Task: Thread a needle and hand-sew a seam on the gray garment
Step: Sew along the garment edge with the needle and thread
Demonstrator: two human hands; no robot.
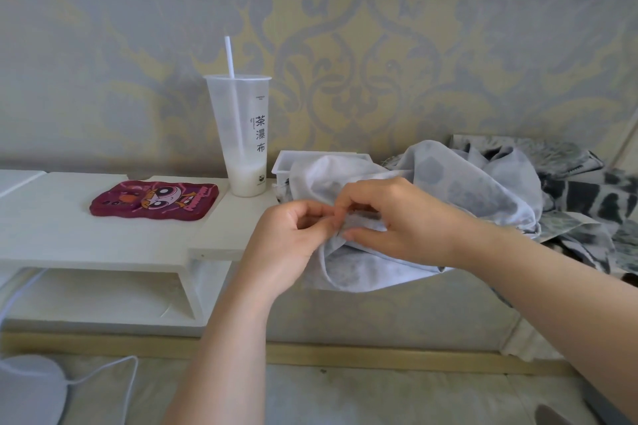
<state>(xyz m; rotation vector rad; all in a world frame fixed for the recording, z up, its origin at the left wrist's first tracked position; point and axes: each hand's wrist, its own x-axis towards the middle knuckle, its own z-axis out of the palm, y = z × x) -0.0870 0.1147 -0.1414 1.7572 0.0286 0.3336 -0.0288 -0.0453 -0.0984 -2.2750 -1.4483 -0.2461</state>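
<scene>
hands: left hand point(293, 238) and right hand point(400, 217) each pinched one fold of the gray garment point(476, 183) | place: bunched over white box point(284, 162) | risk: needle unseen; slack fold could slip, skewing seam or pricking a fingertip

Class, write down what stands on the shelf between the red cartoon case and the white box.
A tall plastic cup with a white straw stands between the red cartoon case and the white box, as the head view shows.

Tall plastic cup point(245, 145) with straw point(229, 59) beside a red cartoon case point(155, 201) on a white shelf point(51, 228)
</scene>
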